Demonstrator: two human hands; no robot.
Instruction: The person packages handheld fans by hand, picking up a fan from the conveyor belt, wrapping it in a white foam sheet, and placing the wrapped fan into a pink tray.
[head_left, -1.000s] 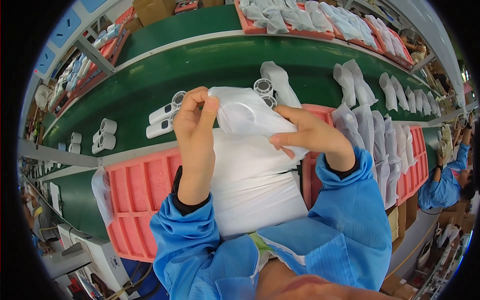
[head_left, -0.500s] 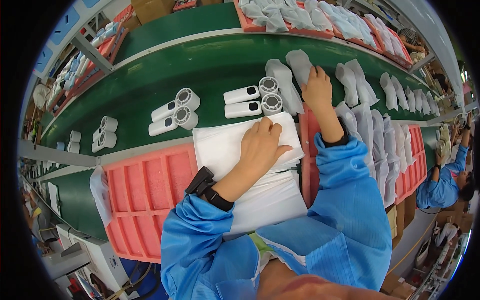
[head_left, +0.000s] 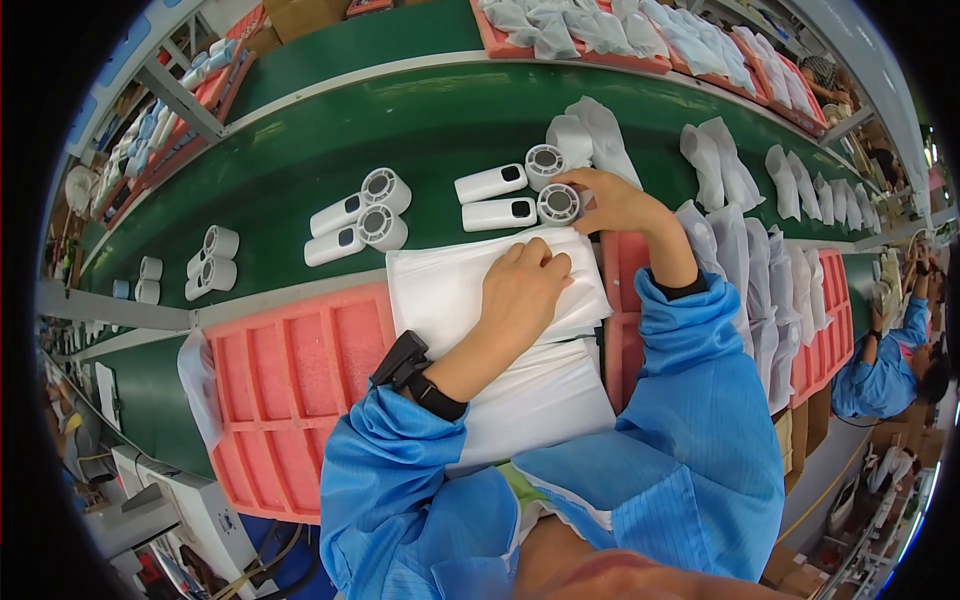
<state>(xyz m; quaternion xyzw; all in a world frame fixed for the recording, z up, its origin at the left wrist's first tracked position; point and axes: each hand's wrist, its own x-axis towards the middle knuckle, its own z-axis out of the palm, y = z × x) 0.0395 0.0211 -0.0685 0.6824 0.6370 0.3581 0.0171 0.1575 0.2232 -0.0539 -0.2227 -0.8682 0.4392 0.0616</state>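
My left hand [head_left: 520, 298] is on a stack of thin white bags [head_left: 430, 275], fingers bent and thumb drawn in at the top bag's upper part. My right hand [head_left: 625, 205] has its thumb and fingers curled around the round, grilled head of the nearer white hair dryer [head_left: 500, 214]. Just beyond it lies a second white hair dryer [head_left: 490, 182], its head turned the same way. Two bagged hair dryers [head_left: 608, 135] lie past my right fingers, partly overlapping. More white bags [head_left: 540, 400] are piled below the top stack, close to my body.
A green conveyor belt [head_left: 420, 110] crosses in front of me, carrying more hair dryers [head_left: 350, 225] at left and bagged ones [head_left: 720, 165] at right. Pink divided trays [head_left: 300, 400] stand on both sides. A co-worker in blue [head_left: 885, 375] is at far right.
My right hand has left the bagged hair dryer and come back left and nearer to the unbagged one. My left thumb has drawn in. The things on the belt have shifted slightly right.
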